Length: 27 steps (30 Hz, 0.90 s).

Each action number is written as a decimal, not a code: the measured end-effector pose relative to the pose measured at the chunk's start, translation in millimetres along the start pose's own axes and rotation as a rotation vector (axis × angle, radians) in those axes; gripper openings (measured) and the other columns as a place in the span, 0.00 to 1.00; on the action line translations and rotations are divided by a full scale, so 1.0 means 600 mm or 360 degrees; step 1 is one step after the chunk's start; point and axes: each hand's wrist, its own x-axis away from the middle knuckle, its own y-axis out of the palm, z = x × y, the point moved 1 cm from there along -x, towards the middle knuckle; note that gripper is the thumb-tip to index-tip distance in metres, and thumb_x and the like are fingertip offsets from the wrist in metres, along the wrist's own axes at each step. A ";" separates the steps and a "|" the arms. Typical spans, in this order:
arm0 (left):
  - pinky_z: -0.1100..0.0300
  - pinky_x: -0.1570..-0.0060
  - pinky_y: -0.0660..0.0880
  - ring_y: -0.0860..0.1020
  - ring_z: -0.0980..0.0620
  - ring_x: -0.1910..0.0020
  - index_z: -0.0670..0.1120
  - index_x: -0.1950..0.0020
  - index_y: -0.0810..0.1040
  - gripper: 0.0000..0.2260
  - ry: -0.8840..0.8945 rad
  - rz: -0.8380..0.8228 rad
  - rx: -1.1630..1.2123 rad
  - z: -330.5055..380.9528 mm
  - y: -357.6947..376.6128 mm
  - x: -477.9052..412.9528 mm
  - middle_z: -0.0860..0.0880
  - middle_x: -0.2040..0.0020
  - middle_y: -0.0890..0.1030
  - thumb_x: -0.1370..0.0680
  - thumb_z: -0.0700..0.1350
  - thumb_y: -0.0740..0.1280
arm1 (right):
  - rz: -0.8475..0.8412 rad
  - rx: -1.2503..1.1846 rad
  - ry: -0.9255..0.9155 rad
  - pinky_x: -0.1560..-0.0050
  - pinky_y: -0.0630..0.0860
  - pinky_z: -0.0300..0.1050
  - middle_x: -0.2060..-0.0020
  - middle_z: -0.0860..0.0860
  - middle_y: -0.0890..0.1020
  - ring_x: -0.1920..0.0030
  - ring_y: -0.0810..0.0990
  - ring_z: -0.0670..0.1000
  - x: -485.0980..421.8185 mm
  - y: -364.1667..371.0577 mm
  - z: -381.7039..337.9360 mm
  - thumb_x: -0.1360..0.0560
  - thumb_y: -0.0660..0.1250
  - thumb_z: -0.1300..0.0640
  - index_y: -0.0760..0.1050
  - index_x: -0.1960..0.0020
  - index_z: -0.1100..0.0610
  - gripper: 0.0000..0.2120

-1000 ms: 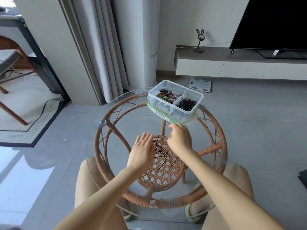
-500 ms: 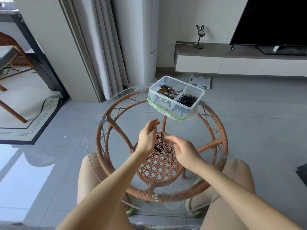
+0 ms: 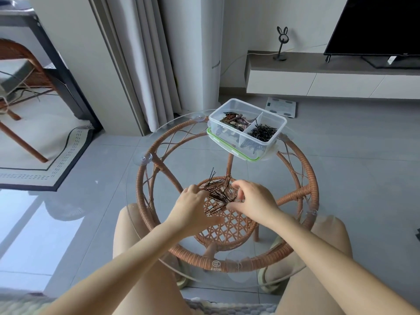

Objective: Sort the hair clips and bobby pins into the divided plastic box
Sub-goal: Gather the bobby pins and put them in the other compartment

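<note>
A loose pile of dark bobby pins (image 3: 217,193) lies on the round glass tabletop (image 3: 145,196) in front of me. My left hand (image 3: 193,206) cups the pile from the left, fingers touching the pins. From the right, my right hand (image 3: 254,202) pinches into the pile with curled fingers. The clear divided plastic box (image 3: 280,122) stands at the table's far edge on its green-rimmed lid (image 3: 229,149). Its left compartment holds brown hair clips (image 3: 233,122); the right one holds black bobby pins (image 3: 261,133).
The glass top rests on a round rattan frame (image 3: 312,185) with a woven lower shelf. My knees sit under the near edge. A white scale (image 3: 281,106) lies on the floor beyond; a TV bench (image 3: 318,76) and a curtain (image 3: 141,64) stand behind.
Both hands have closed in on the pin pile: the left went from flat to cupping its left side, the right dropped back from near the box and now pinches the pins.
</note>
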 end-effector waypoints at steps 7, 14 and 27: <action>0.57 0.35 0.66 0.67 0.46 0.35 0.46 0.29 0.64 0.37 -0.0025 0.0174 -0.0081 -0.005 -0.006 -0.020 0.46 0.35 0.69 0.32 0.62 0.69 | -0.0045 -0.0237 -0.0108 0.41 0.70 0.45 0.40 0.50 0.74 0.41 0.72 0.51 -0.052 -0.013 -0.005 0.33 0.74 0.49 0.66 0.32 0.53 0.33; 0.53 0.35 0.65 0.65 0.45 0.34 0.48 0.29 0.66 0.34 0.0125 0.0001 -0.0131 -0.019 -0.031 -0.059 0.48 0.32 0.68 0.31 0.59 0.70 | -0.0439 0.0286 -0.0391 0.27 0.53 0.51 0.25 0.47 0.59 0.25 0.53 0.50 -0.089 -0.016 -0.012 0.34 0.73 0.49 0.54 0.25 0.50 0.44; 0.57 0.47 0.74 0.76 0.47 0.48 0.41 0.42 0.74 0.10 0.0422 0.0053 -0.0320 0.008 -0.015 -0.054 0.45 0.47 0.78 0.19 0.40 0.58 | -0.0079 0.0433 -0.0484 0.35 0.70 0.47 0.41 0.57 0.76 0.37 0.72 0.55 -0.033 0.007 0.000 0.21 0.55 0.63 0.72 0.38 0.62 0.14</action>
